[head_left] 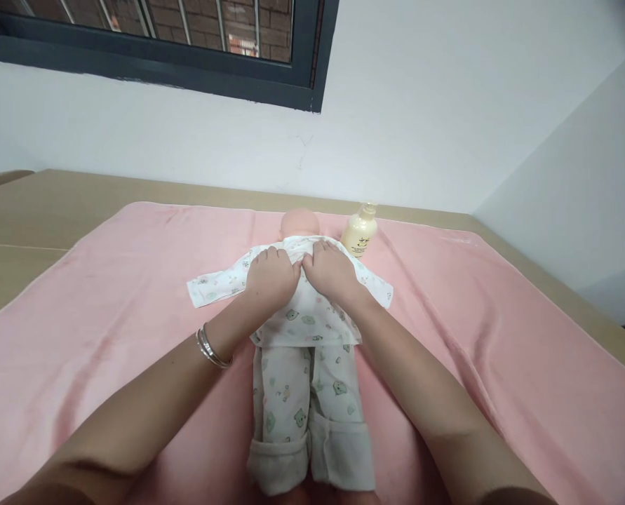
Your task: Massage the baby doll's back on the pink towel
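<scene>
A baby doll lies on a pink blanket (149,308), its bald head (299,223) pointing away from me and its face out of sight. It wears a white printed shirt (304,319) with the long sleeves spread to both sides, and matching trousers (285,400) with rolled cuffs. At the upper part of the shirt, my left hand (274,275) has its fingers curled on the cloth. My right hand (330,266) is closed on the cloth beside it, thumbs almost touching. The fabric is creased between them. My fingertips are mostly hidden.
A pale yellow pump bottle (360,230) stands on the blanket to the right of the doll's head. Under the blanket is a wooden table (81,193) against a white wall (407,105). A dark-framed window (312,63) is at the upper left.
</scene>
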Tool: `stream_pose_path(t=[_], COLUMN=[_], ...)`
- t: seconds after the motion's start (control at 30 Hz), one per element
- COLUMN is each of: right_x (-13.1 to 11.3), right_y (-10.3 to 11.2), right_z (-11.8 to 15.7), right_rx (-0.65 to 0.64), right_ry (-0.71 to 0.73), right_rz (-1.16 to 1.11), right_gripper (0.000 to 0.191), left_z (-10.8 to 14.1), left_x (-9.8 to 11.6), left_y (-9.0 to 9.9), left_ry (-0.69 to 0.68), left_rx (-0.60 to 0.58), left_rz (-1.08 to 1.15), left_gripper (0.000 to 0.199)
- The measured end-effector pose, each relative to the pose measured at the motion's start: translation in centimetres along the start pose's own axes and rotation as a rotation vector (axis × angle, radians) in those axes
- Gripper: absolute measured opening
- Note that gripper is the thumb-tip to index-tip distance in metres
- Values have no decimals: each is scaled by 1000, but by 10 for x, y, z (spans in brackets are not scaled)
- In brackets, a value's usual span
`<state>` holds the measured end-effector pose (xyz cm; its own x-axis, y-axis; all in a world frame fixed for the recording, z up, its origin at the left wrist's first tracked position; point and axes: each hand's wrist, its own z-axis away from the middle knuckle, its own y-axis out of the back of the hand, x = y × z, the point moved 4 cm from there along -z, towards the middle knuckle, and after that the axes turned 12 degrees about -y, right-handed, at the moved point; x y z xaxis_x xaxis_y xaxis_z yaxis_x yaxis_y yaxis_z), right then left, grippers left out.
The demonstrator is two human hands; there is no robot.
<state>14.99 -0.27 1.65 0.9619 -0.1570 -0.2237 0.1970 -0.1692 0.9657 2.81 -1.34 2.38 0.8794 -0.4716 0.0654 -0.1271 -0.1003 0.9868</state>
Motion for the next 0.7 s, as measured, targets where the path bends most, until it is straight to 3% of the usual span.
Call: stream_pose_path(t=[0.1, 0.3, 0.7], right_x=[-2, -7, -9], right_y=[5, 11, 6], right_z=[3, 11, 16], right_rx=[25, 86, 168], right_ry=[9, -6, 18], right_rz=[18, 115, 189], right_gripper=[45, 34, 34], left_z=[2, -7, -13], left_x=[2, -11, -23], left_y=[-4, -8, -8], left_ry=[-26, -6, 11], left_rx=[11, 3, -23], left_rz=[-22, 146, 283], left_gripper=[48, 53, 63])
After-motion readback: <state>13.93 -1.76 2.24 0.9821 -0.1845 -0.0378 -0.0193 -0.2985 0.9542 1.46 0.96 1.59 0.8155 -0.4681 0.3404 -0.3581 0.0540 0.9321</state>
